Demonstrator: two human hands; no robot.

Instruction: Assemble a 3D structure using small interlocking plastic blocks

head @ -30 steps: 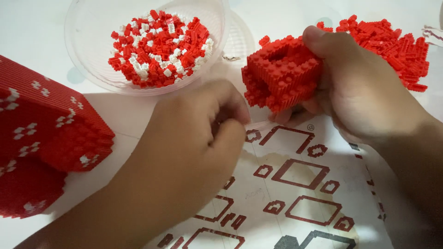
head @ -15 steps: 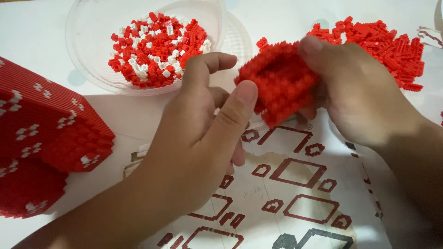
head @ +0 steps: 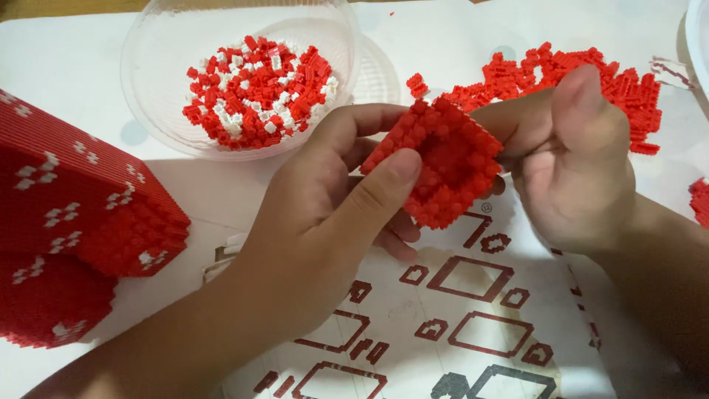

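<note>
Above a printed instruction sheet [head: 473, 310] on a white table [head: 66, 81], 2 bare hands grip 1 red block assembly [head: 439, 162] between them. The left hand [head: 325, 222] pinches its lower left edge with thumb and fingers closed on it; the right hand [head: 569, 155] clamps its upper right corner. Behind sits a clear plastic bowl [head: 159, 96] of red and white bricks [head: 258, 89]; a loose red brick pile [head: 561, 81] lies at right, a large red built structure [head: 66, 222] at left.

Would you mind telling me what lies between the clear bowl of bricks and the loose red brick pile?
In the head view, a clear plastic lid lies flat between the bowl and the brick pile, with bare white table beyond it.
</note>
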